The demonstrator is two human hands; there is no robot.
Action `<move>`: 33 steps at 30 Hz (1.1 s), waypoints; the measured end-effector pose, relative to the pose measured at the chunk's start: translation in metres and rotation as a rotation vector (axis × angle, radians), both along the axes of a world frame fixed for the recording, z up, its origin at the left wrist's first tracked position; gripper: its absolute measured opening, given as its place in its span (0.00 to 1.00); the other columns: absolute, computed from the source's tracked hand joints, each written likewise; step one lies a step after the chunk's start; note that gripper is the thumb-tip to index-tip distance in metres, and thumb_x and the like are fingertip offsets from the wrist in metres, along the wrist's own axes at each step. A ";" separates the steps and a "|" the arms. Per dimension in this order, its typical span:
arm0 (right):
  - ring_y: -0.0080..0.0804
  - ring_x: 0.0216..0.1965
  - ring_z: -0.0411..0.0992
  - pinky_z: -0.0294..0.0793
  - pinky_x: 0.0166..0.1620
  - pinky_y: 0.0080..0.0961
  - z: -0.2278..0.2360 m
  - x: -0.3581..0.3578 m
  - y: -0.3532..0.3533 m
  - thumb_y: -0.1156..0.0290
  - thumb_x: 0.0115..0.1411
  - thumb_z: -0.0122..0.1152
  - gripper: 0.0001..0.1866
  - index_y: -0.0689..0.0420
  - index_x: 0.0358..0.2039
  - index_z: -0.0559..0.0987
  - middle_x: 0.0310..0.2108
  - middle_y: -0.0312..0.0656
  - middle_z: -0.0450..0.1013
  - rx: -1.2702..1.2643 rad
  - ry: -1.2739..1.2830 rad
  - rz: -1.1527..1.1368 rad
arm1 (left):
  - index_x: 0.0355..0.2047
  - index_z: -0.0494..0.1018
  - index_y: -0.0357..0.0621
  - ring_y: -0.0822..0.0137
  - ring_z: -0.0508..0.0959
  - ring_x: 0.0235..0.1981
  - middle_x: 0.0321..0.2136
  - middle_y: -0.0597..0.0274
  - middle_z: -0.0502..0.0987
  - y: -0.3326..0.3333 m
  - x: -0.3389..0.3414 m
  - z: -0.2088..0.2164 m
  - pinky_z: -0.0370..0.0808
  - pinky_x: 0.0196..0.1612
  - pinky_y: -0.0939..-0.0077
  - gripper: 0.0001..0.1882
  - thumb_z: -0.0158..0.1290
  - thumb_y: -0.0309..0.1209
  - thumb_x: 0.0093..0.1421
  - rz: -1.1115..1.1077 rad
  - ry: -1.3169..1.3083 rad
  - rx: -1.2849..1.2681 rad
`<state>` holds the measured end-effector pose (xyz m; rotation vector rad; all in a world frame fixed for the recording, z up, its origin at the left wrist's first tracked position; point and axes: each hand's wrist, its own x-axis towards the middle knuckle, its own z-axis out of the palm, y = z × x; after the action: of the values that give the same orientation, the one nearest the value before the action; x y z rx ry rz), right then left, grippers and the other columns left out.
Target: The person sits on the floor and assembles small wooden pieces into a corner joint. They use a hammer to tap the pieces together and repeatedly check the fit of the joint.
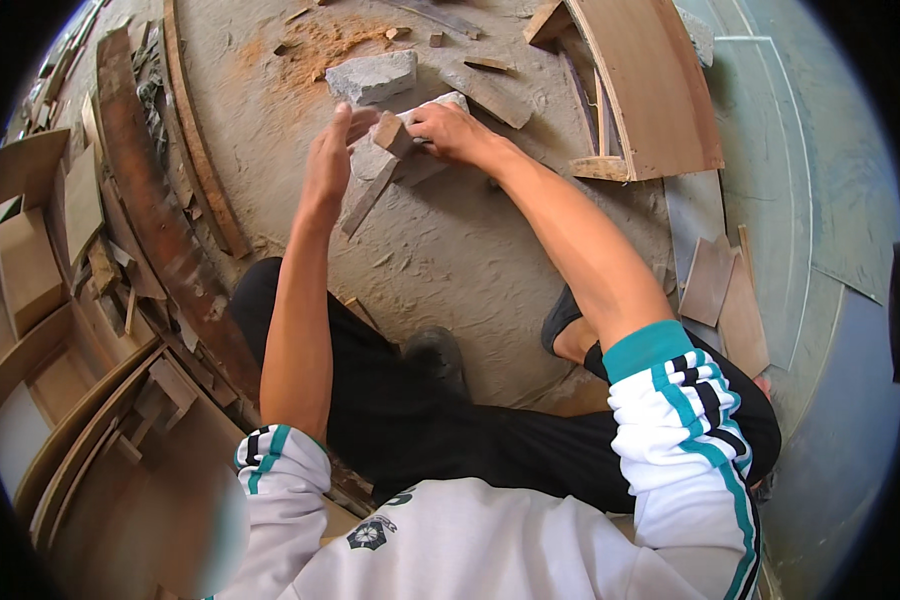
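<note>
Over a pale concrete chunk (pixel 370 160) on the ground, my two hands are close together. My right hand (pixel 450 132) has its fingers curled closed at the side of a small wooden block (pixel 393 135); its fingertips are partly hidden. My left hand (pixel 330 155) is on the block's other side, thumb raised and fingers stretched toward it. Just below the block, a narrow wooden strip (pixel 368 200) slants down to the left. I cannot tell whether strip and block are joined. Another rough grey concrete chunk (pixel 372 76) lies just beyond my hands.
Orange sawdust (pixel 320 45) and wood scraps are scattered ahead. A curved plywood frame (pixel 650 85) stands at the right, near glass-like sheets (pixel 770 200). Long rusty-brown beams (pixel 160 200) and stacked wooden pieces (pixel 35 270) line the left. My dark shoe (pixel 435 360) is below my hands.
</note>
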<state>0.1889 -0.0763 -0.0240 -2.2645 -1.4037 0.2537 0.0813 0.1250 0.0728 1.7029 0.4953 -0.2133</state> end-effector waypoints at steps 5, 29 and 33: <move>0.46 0.47 0.73 0.74 0.48 0.41 -0.001 0.006 -0.002 0.74 0.45 0.68 0.16 0.54 0.37 0.80 0.39 0.44 0.74 0.087 -0.026 0.059 | 0.46 0.75 0.24 0.41 0.76 0.53 0.45 0.30 0.77 0.018 -0.013 -0.052 0.68 0.59 0.58 0.37 0.44 0.55 0.63 -0.313 0.428 0.432; 0.39 0.42 0.76 0.76 0.45 0.33 0.164 -0.032 -0.021 0.72 0.55 0.66 0.23 0.50 0.54 0.78 0.40 0.41 0.78 0.291 0.122 0.151 | 0.55 0.71 0.32 0.67 0.73 0.50 0.47 0.56 0.77 -0.032 -0.049 0.035 0.66 0.57 0.72 0.28 0.56 0.43 0.63 -0.128 -0.026 -0.632; 0.41 0.42 0.76 0.76 0.46 0.33 0.190 -0.025 -0.029 0.72 0.54 0.67 0.26 0.48 0.55 0.78 0.40 0.41 0.78 0.281 0.017 0.211 | 0.49 0.74 0.36 0.75 0.75 0.37 0.38 0.65 0.79 -0.041 -0.040 0.053 0.72 0.45 0.78 0.23 0.60 0.41 0.62 -0.184 -0.140 -0.742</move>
<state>0.1643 -0.1055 0.1656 -1.8877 -1.5635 0.1313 0.0415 0.0842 0.1261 1.0222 0.1201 -0.3571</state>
